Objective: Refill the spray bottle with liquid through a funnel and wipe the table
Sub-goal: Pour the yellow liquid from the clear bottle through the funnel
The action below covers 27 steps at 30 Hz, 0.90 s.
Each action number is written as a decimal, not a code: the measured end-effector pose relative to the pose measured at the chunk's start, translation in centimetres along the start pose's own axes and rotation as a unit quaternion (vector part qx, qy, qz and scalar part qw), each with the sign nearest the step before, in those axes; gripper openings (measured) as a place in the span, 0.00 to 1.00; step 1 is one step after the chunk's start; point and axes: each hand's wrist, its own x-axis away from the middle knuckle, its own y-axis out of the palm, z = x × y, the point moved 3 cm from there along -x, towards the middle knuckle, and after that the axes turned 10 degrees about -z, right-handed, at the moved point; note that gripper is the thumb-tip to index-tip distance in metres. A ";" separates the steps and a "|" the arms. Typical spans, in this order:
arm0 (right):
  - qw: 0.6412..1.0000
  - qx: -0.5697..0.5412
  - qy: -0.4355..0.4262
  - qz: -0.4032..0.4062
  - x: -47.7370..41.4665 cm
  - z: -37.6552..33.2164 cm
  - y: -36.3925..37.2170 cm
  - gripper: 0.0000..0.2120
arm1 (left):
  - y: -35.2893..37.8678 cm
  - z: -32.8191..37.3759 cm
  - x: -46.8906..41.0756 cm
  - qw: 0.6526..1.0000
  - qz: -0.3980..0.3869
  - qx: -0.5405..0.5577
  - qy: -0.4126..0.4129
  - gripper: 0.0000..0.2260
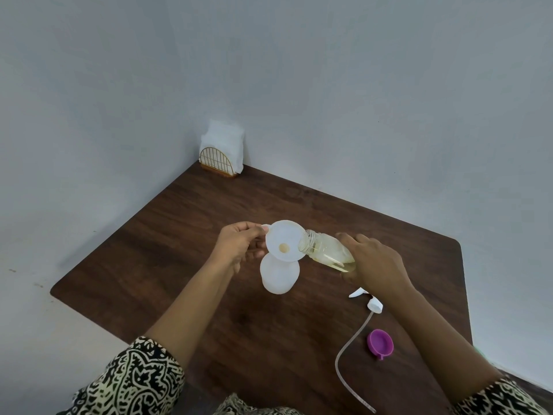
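The table [185, 223] is dark wood grain with a matt finish. The funnel [284, 239] and spray bottle [279, 275] look like translucent white plastic; the clear bottle [324, 250] is glossy.

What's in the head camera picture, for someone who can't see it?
The right hand tilts a clear bottle of yellowish liquid over a funnel, which the left hand steadies on a white spray bottle. A purple cap lies nearby.

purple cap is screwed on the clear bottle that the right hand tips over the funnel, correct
No. In the head view the purple cap lies off on the table, and the clear bottle has a bare threaded mouth. The right hand does tip it over the funnel.
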 end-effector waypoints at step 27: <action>1.000 0.004 -0.002 -0.007 -0.1 0.0 -0.5 0.33 | 0.1 0.0 0.0 1.000 0.000 -0.005 0.005 0.02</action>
